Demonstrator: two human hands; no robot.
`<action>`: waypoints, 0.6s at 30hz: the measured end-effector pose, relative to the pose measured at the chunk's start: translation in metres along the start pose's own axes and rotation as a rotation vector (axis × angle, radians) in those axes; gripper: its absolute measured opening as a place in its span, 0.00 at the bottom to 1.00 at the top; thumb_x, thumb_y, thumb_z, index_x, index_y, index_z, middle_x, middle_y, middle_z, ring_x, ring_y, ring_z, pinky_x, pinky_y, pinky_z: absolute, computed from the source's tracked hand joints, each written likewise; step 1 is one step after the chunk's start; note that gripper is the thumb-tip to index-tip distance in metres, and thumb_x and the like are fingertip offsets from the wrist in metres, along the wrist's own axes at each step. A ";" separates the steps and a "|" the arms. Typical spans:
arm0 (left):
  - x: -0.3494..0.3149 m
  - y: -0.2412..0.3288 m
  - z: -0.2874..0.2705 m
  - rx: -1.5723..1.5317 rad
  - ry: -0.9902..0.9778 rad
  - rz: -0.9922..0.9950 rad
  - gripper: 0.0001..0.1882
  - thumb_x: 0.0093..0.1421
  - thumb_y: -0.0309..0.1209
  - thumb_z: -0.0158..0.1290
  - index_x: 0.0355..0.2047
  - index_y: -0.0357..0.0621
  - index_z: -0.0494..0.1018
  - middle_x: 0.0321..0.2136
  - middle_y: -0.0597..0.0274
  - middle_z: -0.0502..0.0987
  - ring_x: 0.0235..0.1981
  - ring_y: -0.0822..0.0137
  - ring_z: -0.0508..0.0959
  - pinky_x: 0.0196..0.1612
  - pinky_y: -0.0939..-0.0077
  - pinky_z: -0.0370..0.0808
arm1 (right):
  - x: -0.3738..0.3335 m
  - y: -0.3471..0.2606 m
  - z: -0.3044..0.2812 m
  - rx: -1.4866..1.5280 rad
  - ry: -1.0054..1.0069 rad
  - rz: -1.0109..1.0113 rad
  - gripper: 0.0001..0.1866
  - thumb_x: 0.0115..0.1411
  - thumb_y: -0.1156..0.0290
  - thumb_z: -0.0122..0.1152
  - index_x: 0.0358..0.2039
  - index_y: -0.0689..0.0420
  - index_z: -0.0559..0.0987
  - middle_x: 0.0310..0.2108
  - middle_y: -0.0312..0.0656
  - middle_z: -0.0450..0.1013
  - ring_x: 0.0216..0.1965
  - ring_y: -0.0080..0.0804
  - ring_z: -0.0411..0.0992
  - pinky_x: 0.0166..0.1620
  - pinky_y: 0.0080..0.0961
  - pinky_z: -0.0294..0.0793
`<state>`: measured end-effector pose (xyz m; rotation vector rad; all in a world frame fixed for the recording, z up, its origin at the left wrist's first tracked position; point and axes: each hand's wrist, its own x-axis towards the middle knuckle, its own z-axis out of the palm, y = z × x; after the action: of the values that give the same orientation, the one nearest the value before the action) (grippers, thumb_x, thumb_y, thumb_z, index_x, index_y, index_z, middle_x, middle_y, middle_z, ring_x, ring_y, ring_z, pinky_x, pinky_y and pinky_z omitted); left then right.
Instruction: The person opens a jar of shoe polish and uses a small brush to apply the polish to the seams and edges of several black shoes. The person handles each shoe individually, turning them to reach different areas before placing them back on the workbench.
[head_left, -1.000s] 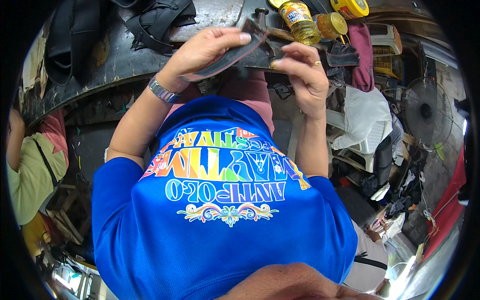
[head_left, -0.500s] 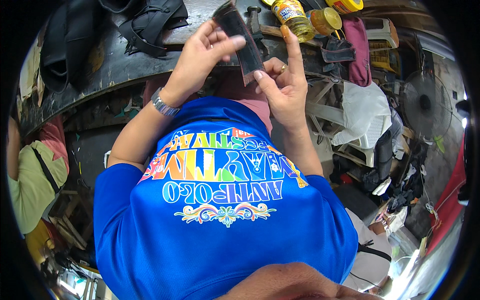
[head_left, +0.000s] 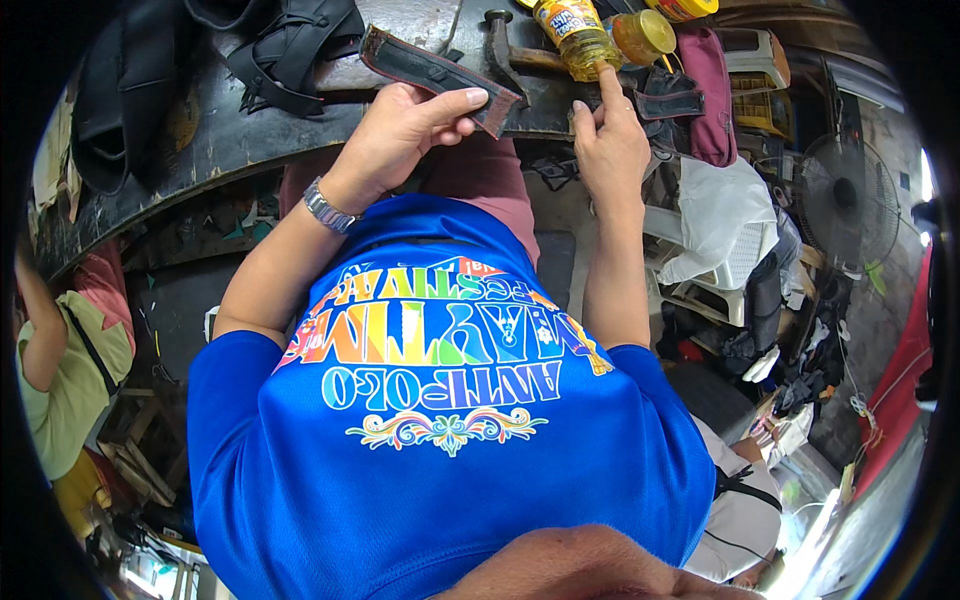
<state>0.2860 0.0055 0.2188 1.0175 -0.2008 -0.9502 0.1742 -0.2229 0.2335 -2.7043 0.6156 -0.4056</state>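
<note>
My left hand (head_left: pixel 405 125) grips a long dark strap (head_left: pixel 440 75) with a reddish edge, holding it flat over the edge of the dark workbench (head_left: pixel 230 150). A metal watch sits on that wrist. My right hand (head_left: pixel 610 145) is off the strap, its index finger raised and touching the lower end of a yellow plastic bottle (head_left: pixel 575 35) that lies on the bench. A hammer (head_left: pixel 500 45) lies between the strap and the bottle.
Black bags and straps (head_left: pixel 285 45) lie on the bench at the left. A jar with a yellow lid (head_left: pixel 640 35) and a maroon pouch (head_left: pixel 710 90) are at the right. A fan (head_left: pixel 845 200) and white plastic sheeting (head_left: pixel 715 215) stand to my right. Another person (head_left: pixel 60 350) sits at the left.
The strap, held upright in both hands half a second ago, now lies flat in my left hand. My right hand has let go and reached to the yellow bottle.
</note>
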 end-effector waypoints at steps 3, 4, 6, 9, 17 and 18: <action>0.002 -0.005 0.005 -0.028 -0.004 0.031 0.11 0.65 0.33 0.62 0.42 0.40 0.80 0.32 0.67 0.81 0.31 0.80 0.78 0.35 0.85 0.74 | 0.005 -0.002 0.003 -0.112 -0.053 0.002 0.28 0.63 0.66 0.59 0.64 0.48 0.70 0.40 0.51 0.76 0.36 0.55 0.78 0.38 0.50 0.77; 0.002 -0.007 0.005 -0.017 0.037 0.004 0.11 0.65 0.33 0.61 0.43 0.40 0.80 0.33 0.66 0.82 0.33 0.78 0.79 0.37 0.84 0.75 | 0.006 -0.003 0.003 -0.125 -0.082 0.006 0.27 0.63 0.66 0.59 0.64 0.48 0.70 0.40 0.51 0.76 0.36 0.56 0.78 0.38 0.50 0.77; 0.003 -0.008 0.002 -0.063 0.041 0.008 0.11 0.65 0.33 0.61 0.44 0.40 0.81 0.35 0.64 0.82 0.36 0.76 0.80 0.40 0.81 0.76 | 0.005 -0.005 0.003 -0.132 -0.120 0.004 0.27 0.63 0.66 0.59 0.63 0.49 0.71 0.41 0.52 0.76 0.37 0.56 0.79 0.39 0.49 0.78; 0.008 -0.012 -0.001 -0.003 0.097 0.075 0.11 0.66 0.32 0.60 0.45 0.40 0.81 0.38 0.63 0.83 0.40 0.73 0.80 0.44 0.78 0.76 | -0.001 -0.008 -0.003 -0.119 -0.116 -0.022 0.25 0.63 0.67 0.59 0.61 0.49 0.72 0.41 0.51 0.75 0.37 0.55 0.78 0.39 0.48 0.78; 0.012 -0.016 0.005 -0.053 0.071 0.118 0.10 0.64 0.29 0.61 0.44 0.39 0.81 0.41 0.63 0.83 0.41 0.73 0.80 0.45 0.76 0.76 | -0.017 -0.037 -0.053 0.447 0.152 -0.229 0.17 0.56 0.87 0.58 0.42 0.55 0.86 0.40 0.41 0.70 0.37 0.32 0.73 0.41 0.25 0.74; 0.011 -0.016 0.006 -0.077 0.057 0.126 0.10 0.64 0.28 0.61 0.44 0.39 0.80 0.41 0.63 0.83 0.41 0.73 0.80 0.45 0.76 0.76 | -0.020 -0.042 -0.055 0.542 0.178 -0.247 0.19 0.55 0.89 0.58 0.43 0.55 0.86 0.40 0.40 0.70 0.38 0.29 0.72 0.41 0.22 0.72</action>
<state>0.2806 -0.0097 0.2066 0.9486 -0.1771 -0.8074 0.1535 -0.1919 0.2950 -2.2354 0.1716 -0.7606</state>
